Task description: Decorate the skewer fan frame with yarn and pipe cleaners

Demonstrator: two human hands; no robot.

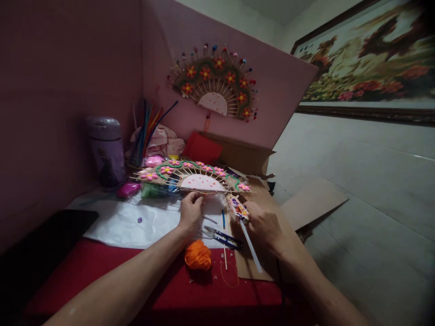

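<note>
We see a half-round burlap fan (203, 182), edged with pink flowers and green trim, raised above the near part of a white sheet (125, 222). Our left hand (190, 210) pinches the fan's lower edge near its middle, thumb and fingers drawn together. Our right hand (265, 224) is curled against a flower-patterned piece (239, 208) with a translucent stick (250, 246) below it; whether the fingers close on the piece, we cannot tell. Between our forearms we note blue-handled thread snips (224, 238) and, nearer us, an orange yarn ball (198, 255) on red cloth (163, 276).
</note>
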